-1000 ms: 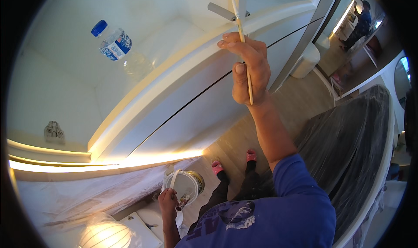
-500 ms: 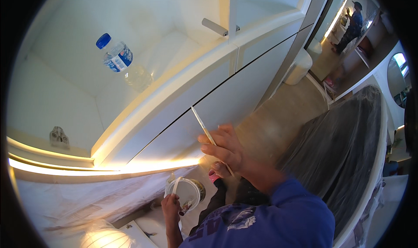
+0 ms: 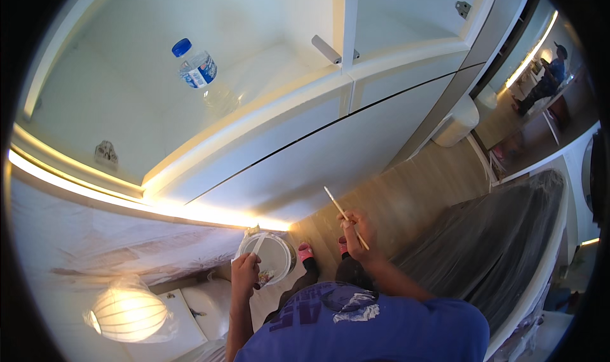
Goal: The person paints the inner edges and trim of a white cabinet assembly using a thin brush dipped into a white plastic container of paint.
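Right hand (image 3: 357, 234) first: I see it closed around a thin pale brush handle (image 3: 344, 214), gripping the lower half so that the stick slants up and to the left, its upper end free in front of the white cabinet front (image 3: 330, 149). I cannot make out bristles at either end. That hand sits low, above the wood floor (image 3: 413, 190) and just over my pink slippers (image 3: 306, 252), well below the cabinet's dark seam.

My left hand (image 3: 244, 270) is clenched on the near rim of a small round white container (image 3: 270, 255), thumb and fingers wrapped at its edge. A pale stick (image 3: 258, 244) rests inside it, leaning against the rim beside my fingers. What lies in the bottom is too blurred for me to tell. The container hangs just left of the brush hand, the two near each other but not touching.

Further out, a glowing light strip (image 3: 127, 203) runs beneath the cabinet. Up on the white shelf (image 3: 127, 95) a clear plastic bottle (image 3: 200, 73) with a blue cap stands alone, with a wall socket (image 3: 106, 154) off to its left. A grey cylindrical handle (image 3: 326, 49) sticks out at the cabinet's upright divider. To my right a dark plastic-draped piece of furniture (image 3: 489, 254) fills the side. At lower left a round lit lamp (image 3: 129, 314) glows under clear wrap. In the far upper right, another person (image 3: 546, 79) stands in a corridor.
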`<state>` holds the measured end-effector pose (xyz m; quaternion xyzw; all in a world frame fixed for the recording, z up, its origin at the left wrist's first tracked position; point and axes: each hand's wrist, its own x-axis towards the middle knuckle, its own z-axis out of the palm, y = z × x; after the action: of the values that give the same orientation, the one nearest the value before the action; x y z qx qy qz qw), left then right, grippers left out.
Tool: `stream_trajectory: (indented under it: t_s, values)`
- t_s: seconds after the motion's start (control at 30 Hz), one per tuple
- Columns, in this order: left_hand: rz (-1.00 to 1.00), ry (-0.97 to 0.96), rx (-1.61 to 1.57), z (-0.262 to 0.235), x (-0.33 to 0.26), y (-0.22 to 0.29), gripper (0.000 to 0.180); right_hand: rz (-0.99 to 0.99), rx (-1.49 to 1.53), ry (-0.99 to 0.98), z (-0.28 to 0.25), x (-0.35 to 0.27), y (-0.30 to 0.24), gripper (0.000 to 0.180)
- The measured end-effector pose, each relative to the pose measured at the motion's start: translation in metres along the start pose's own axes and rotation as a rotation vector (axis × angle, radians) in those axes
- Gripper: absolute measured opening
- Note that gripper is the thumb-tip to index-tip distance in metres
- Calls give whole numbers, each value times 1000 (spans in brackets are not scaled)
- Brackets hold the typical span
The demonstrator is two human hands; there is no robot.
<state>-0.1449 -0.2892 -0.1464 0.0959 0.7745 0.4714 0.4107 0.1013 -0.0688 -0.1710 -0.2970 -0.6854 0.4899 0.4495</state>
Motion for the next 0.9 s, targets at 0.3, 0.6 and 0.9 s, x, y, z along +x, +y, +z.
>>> stream_trajectory:
  t_s: [0.3, 0.6, 0.9]
  values:
    - [47, -47, -36, 51, -41, 53, 30, 64, 105, -522, -71, 39, -61, 19]
    - [164, -97, -129, 95, -77, 91, 30, -255, -144, -940, -58, 64, -87, 18]
    - [297, -91, -72, 129, -91, 102, 33, -483, -725, -1410, 3, 85, -75, 18]
